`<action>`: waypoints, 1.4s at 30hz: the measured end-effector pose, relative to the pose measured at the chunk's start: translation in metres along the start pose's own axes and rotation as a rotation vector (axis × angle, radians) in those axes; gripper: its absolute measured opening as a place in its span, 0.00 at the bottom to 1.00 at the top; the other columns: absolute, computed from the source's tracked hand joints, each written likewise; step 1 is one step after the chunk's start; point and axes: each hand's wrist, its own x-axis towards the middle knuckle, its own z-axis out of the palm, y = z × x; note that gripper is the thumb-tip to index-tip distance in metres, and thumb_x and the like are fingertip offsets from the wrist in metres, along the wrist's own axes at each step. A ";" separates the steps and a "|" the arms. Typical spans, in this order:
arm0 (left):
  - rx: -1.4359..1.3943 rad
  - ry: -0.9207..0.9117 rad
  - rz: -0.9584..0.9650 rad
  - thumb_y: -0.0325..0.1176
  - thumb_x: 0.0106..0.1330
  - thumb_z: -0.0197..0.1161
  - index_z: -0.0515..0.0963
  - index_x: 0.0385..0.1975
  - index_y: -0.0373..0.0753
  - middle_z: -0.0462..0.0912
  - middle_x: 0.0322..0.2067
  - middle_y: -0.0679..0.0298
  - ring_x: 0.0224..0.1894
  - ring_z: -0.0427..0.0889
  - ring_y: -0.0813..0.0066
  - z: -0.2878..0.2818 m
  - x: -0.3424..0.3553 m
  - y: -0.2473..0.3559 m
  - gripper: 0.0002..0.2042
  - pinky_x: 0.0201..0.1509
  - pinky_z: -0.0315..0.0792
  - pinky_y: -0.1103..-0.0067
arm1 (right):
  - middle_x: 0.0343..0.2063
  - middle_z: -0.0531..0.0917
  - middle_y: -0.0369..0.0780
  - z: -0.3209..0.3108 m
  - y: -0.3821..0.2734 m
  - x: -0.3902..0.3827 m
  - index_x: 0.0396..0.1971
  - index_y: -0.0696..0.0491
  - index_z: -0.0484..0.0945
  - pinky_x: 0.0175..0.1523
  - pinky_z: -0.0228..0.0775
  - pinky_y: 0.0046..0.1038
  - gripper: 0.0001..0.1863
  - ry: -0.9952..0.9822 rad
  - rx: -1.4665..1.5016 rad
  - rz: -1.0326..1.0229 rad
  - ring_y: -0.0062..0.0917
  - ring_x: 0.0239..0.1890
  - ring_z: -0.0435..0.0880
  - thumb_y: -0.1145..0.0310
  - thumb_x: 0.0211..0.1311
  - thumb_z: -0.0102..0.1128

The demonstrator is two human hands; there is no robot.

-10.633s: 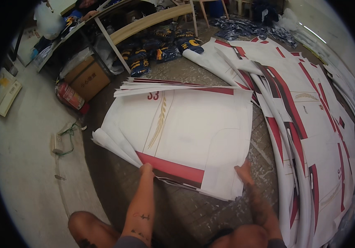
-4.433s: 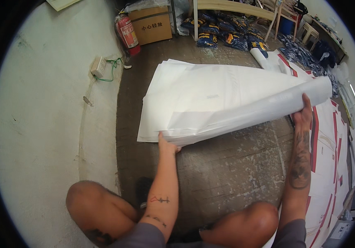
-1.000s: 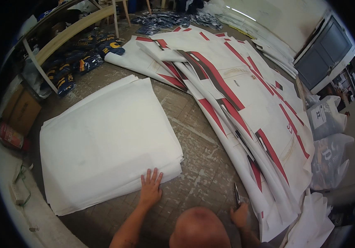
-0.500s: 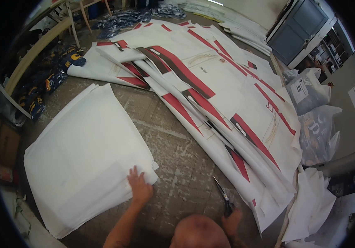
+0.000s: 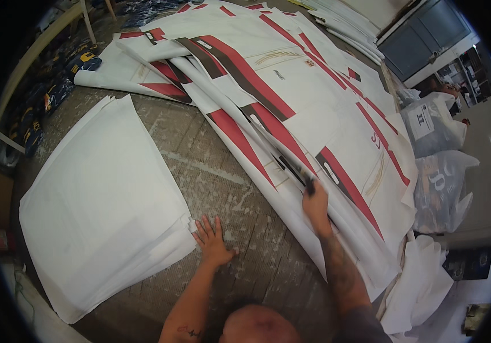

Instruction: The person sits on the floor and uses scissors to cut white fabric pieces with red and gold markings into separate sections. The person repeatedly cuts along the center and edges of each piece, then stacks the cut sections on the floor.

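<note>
My left hand (image 5: 214, 247) lies flat with its fingers spread on the worn brown surface (image 5: 199, 146). Its fingertips are at the lower right corner of a stack of large white sheets (image 5: 108, 200). In my right hand (image 5: 316, 208) is a pair of scissors (image 5: 308, 182), gripped by the dark handles. The blades are hard to make out against the print. Hand and scissors are over the folded near edge of a big pile of white printed sheets (image 5: 337, 108) with red and dark brown stripes.
Filled plastic bags (image 5: 441, 191) stand along the right side, with crumpled white sheets (image 5: 420, 286) nearer me. Dark folded garments in clear wrapping (image 5: 51, 106) lie at the left by a wooden beam (image 5: 39, 48). A grey door (image 5: 425, 40) is at the far right.
My right hand has carried the scissors forward from the bare surface to over the printed sheets. My left hand has slid right, off the white stack. The view has shifted a little.
</note>
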 end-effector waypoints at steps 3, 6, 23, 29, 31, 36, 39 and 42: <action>0.039 -0.100 -0.053 0.55 0.44 0.78 0.28 0.74 0.44 0.13 0.70 0.43 0.71 0.08 0.42 -0.008 0.002 0.005 0.67 0.69 0.17 0.46 | 0.36 0.80 0.53 0.037 0.022 0.111 0.39 0.62 0.74 0.48 0.68 0.46 0.13 0.093 -0.140 0.054 0.53 0.45 0.76 0.77 0.52 0.62; 0.050 -0.123 -0.065 0.53 0.47 0.76 0.28 0.74 0.42 0.16 0.71 0.40 0.71 0.13 0.37 -0.010 0.005 0.008 0.65 0.69 0.21 0.42 | 0.39 0.81 0.52 0.063 0.044 0.157 0.41 0.61 0.75 0.52 0.69 0.46 0.19 0.035 -0.283 0.140 0.49 0.47 0.78 0.71 0.49 0.69; 0.065 -0.083 -0.040 0.57 0.45 0.76 0.27 0.73 0.42 0.15 0.71 0.41 0.71 0.12 0.36 -0.001 0.003 0.003 0.67 0.68 0.18 0.42 | 0.35 0.77 0.51 0.072 0.044 0.060 0.34 0.60 0.74 0.49 0.63 0.45 0.11 0.278 -0.214 0.147 0.48 0.42 0.75 0.73 0.51 0.63; 0.005 -0.028 0.033 0.57 0.42 0.77 0.28 0.73 0.41 0.14 0.70 0.41 0.71 0.10 0.39 0.003 0.001 -0.005 0.69 0.68 0.16 0.44 | 0.33 0.73 0.51 0.021 0.006 -0.138 0.34 0.60 0.70 0.45 0.62 0.44 0.16 0.203 -0.053 0.109 0.48 0.40 0.72 0.77 0.43 0.62; -0.053 -0.085 0.036 0.57 0.44 0.76 0.28 0.73 0.43 0.16 0.71 0.42 0.72 0.11 0.45 -0.005 -0.001 -0.009 0.67 0.70 0.17 0.48 | 0.32 0.73 0.50 -0.005 0.005 -0.192 0.33 0.59 0.71 0.44 0.62 0.45 0.15 0.187 -0.091 0.079 0.48 0.39 0.73 0.76 0.43 0.63; -1.154 0.342 0.066 0.48 0.57 0.71 0.37 0.73 0.47 0.42 0.71 0.52 0.70 0.45 0.51 -0.042 0.022 -0.030 0.53 0.72 0.44 0.59 | 0.31 0.76 0.49 -0.050 0.026 -0.289 0.32 0.58 0.74 0.45 0.63 0.46 0.14 0.162 -0.170 0.250 0.48 0.38 0.74 0.75 0.42 0.64; -1.572 0.743 0.009 0.42 0.64 0.67 0.42 0.73 0.49 0.61 0.65 0.59 0.64 0.64 0.59 -0.062 0.051 -0.051 0.44 0.67 0.56 0.63 | 0.33 0.76 0.49 -0.049 0.042 -0.330 0.32 0.57 0.74 0.46 0.63 0.47 0.14 0.249 -0.229 0.361 0.49 0.39 0.74 0.75 0.41 0.65; -1.614 0.660 -0.288 0.40 0.63 0.67 0.45 0.72 0.46 0.70 0.59 0.57 0.59 0.70 0.59 -0.087 0.091 -0.068 0.42 0.62 0.63 0.61 | 0.34 0.77 0.49 -0.046 0.061 -0.352 0.33 0.58 0.75 0.47 0.63 0.48 0.15 0.337 -0.309 0.539 0.49 0.41 0.75 0.75 0.41 0.65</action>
